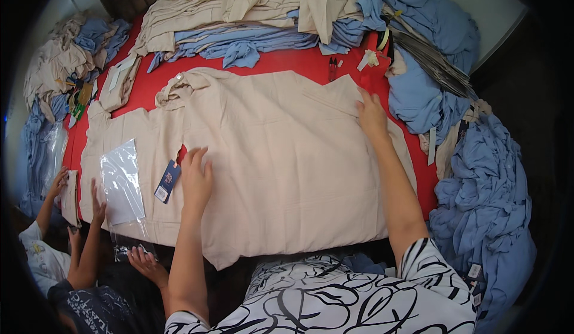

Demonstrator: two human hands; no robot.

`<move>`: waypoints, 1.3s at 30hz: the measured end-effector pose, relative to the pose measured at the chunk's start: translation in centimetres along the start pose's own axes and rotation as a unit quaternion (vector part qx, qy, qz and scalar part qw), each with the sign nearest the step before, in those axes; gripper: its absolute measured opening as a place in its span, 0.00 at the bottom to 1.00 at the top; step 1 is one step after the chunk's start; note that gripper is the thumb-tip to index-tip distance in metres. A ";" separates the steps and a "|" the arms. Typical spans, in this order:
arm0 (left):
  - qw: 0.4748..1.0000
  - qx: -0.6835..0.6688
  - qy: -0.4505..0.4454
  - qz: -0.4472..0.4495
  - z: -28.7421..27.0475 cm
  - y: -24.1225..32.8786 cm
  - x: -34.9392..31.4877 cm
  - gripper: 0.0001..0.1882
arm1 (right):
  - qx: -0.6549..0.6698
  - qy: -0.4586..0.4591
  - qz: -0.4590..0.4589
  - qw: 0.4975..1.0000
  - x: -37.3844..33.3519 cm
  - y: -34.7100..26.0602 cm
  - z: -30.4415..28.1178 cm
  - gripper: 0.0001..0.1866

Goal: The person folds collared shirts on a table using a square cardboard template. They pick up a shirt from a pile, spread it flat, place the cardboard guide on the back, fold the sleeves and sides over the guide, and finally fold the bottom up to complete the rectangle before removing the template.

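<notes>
A beige shirt lies spread across the red table, its collar toward the far left. Over its front, beside a navy hang tag on a red loop, my left hand is open with the fingers apart. At the shirt's short sleeve, on the far right, my right hand has its fingers closed at the cuff edge. Left of the tag, a clear plastic bag with a white sheet inside rests on the shirt's left part.
Beige shirts are piled along the far side, above blue ones. Heaped blue garments crowd the right. Co-workers' hands reach in at the left, near a folded beige piece. Another folded shirt lies far left.
</notes>
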State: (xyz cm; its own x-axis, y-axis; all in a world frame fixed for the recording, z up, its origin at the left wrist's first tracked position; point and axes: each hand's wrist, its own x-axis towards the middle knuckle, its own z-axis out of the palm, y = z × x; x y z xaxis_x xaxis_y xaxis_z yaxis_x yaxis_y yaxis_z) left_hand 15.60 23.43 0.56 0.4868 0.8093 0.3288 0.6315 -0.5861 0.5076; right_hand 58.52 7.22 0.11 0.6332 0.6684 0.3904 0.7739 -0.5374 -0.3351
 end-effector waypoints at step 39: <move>0.985 0.125 -0.055 0.106 12.0 -2.8 20.4 0.29 | -0.216 0.110 0.016 0.970 6.5 6.7 6.1 0.22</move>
State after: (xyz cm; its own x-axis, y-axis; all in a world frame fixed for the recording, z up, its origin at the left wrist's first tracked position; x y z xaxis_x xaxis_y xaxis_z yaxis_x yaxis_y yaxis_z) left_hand 30.98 41.16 -3.68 0.6773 0.6668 0.3108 0.6308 -0.7438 0.2209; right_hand 67.74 11.08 -4.80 0.6080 0.5473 0.5752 0.6575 -0.7531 0.0216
